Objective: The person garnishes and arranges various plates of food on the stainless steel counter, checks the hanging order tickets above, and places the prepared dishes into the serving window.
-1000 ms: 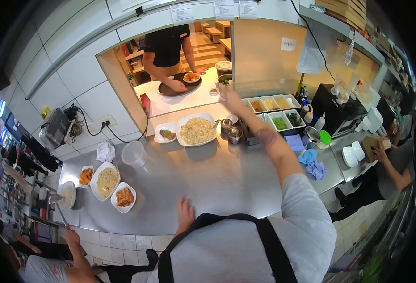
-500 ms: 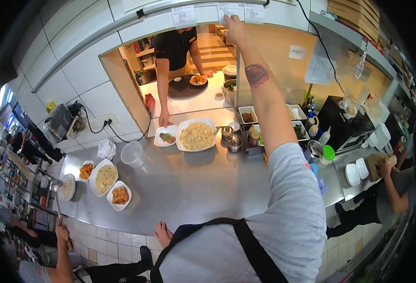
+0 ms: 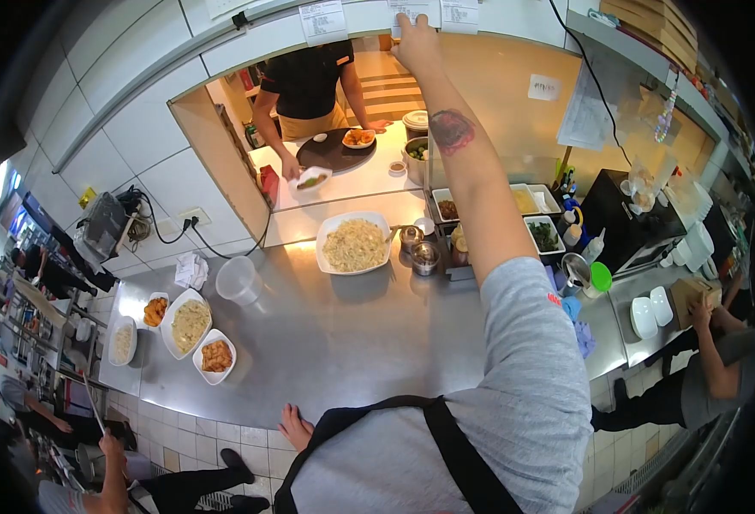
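Right hand point(image 3: 417, 47) is raised above the pass window point(image 3: 214, 167) — fingertips are laid on the middle slip point(image 3: 408, 7), which is hung between the left slip point(image 3: 323, 23) and the right slip point(image 3: 460, 15); whether it is pinched or only touched cannot be told. Left hand point(image 3: 294, 427) is released, fingers loosely spread, at the counter's point(image 3: 326, 343) near edge, partly hidden by the apron point(image 3: 343, 420). Rice bowl point(image 3: 356, 271) is set on the counter's far side, two metal pots point(image 3: 426, 258) just right of it. Three filled dishes point(image 3: 167, 330) are grouped at the left, with a tub point(image 3: 238, 283) and a cloth point(image 3: 191, 270) near. Through the window, a small dish point(image 3: 324, 175) is held tilted by a co-worker's hand point(image 3: 292, 164) — just beside a dark tray point(image 3: 317, 154), on which orange food point(image 3: 358, 137) in a white dish is placed. Topping bins point(image 3: 550, 251) are partly covered by the raised arm point(image 3: 476, 188)
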Motion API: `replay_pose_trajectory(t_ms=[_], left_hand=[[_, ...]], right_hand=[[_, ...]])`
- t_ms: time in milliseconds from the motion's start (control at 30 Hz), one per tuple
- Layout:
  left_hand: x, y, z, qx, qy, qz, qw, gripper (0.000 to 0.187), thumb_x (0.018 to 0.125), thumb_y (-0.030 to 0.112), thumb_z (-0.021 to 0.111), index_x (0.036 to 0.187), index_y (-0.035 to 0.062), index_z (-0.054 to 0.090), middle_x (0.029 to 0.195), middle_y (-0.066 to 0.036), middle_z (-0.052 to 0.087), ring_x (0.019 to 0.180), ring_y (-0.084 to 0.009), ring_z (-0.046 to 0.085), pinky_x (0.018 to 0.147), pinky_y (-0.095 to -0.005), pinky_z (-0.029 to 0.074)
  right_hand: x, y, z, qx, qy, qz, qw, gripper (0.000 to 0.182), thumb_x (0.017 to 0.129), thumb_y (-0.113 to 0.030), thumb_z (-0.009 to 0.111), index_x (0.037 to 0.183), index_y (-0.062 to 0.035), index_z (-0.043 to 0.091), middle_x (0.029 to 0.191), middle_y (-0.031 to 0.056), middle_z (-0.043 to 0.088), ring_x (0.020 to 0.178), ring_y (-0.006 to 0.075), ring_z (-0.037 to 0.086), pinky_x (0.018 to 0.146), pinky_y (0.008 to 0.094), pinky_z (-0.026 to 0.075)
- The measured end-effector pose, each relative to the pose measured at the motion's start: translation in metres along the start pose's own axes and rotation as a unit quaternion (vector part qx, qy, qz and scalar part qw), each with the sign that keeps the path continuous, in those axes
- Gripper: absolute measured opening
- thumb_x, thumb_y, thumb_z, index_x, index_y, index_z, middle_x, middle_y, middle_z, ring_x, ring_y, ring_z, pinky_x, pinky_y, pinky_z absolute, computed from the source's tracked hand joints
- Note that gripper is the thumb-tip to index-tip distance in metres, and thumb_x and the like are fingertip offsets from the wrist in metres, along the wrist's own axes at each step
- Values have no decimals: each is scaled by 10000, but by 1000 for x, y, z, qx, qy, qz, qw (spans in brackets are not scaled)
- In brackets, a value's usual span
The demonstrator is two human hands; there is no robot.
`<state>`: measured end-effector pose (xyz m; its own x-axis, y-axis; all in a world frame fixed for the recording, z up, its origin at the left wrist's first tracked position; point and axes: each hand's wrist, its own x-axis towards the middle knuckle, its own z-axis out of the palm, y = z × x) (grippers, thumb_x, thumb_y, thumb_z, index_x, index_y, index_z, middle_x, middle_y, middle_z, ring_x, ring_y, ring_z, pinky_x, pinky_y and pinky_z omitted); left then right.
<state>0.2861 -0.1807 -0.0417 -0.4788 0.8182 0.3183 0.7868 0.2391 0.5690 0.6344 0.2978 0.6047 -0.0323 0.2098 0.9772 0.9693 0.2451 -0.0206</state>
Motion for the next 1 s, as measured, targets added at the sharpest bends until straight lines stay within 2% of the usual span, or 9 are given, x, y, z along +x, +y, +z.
replay_pose_trajectory(t_ms=[233, 333, 433, 533, 633, 733, 867, 967, 1000], left_hand=[[0, 4, -6, 13, -19, 6, 1000, 461, 795, 60, 450, 1255, 85, 478, 1391, -113, 400, 1310, -308, 340, 1049, -597, 134], [-3, 2, -4, 8, -5, 12, 1000, 454, 803, 61, 448, 1256, 84, 476, 1392, -119, 397, 1310, -308, 339, 1051, -596, 129], [-2, 3, -2, 4, 0, 19, 1000, 450, 808, 60, 449, 1257, 83, 473, 1385, -125, 403, 1306, -309, 346, 1054, -594, 127], [-4, -2, 1, 12, 14, 30, 999, 455, 803, 56, 454, 1257, 82, 472, 1380, -128, 409, 1304, -309, 349, 1056, -594, 124], [-1, -4, 3, 19, 21, 34, 999, 466, 792, 51, 460, 1257, 82, 472, 1378, -127, 412, 1302, -309, 350, 1058, -594, 120], [-1, -1, 5, 14, 23, 27, 999, 472, 785, 47, 464, 1256, 82, 474, 1377, -126, 414, 1301, -306, 354, 1061, -591, 119], [-5, 8, 3, 14, 28, 12, 999, 471, 780, 40, 464, 1249, 82, 480, 1376, -122, 417, 1299, -302, 357, 1064, -585, 121], [-5, 8, 2, 19, 29, 1, 999, 470, 777, 36, 463, 1243, 85, 485, 1377, -115, 417, 1302, -298, 355, 1065, -583, 122], [-5, 9, 2, 20, 28, 0, 999, 469, 776, 35, 463, 1242, 86, 486, 1378, -112, 417, 1303, -297, 354, 1065, -582, 122]], right_hand=[[0, -13, -22, -15, -42, 3, 999, 737, 617, -271, 787, 1273, -246, 451, 1085, 190, 464, 885, 377, 580, 766, 418, 511], [3, -15, -48, -136, -154, -97, 974, 783, 637, -287, 773, 1319, -338, 392, 1096, 203, 460, 905, 392, 584, 766, 432, 518], [12, -12, -31, -110, -200, -80, 970, 819, 656, -280, 752, 1347, -413, 334, 1134, 197, 457, 924, 410, 586, 776, 443, 520], [19, -9, -39, -28, -186, -20, 982, 858, 673, -245, 734, 1389, -386, 284, 1158, 205, 453, 919, 414, 593, 787, 442, 519], [41, -2, -54, 86, -272, 57, 957, 1004, 682, -406, 742, 1455, -170, 147, 1349, 323, 337, 1156, 451, 456, 943, 464, 414], [43, 23, -16, -25, -116, 3, 993, 824, 712, -196, 693, 1407, -338, 274, 1162, 191, 462, 919, 388, 599, 780, 436, 522], [31, 4, -37, -52, -88, 74, 992, 708, 745, -121, 626, 1387, -216, 345, 1127, 151, 503, 929, 330, 598, 764, 432, 515], [18, 10, -34, -34, -29, 17, 999, 953, 661, -388, 767, 1407, -84, 258, 1279, 331, 395, 1038, 440, 512, 854, 456, 465], [15, 8, -43, -9, -39, 17, 999, 957, 656, -384, 771, 1405, -81, 260, 1236, 320, 422, 1016, 441, 515, 859, 456, 462]])
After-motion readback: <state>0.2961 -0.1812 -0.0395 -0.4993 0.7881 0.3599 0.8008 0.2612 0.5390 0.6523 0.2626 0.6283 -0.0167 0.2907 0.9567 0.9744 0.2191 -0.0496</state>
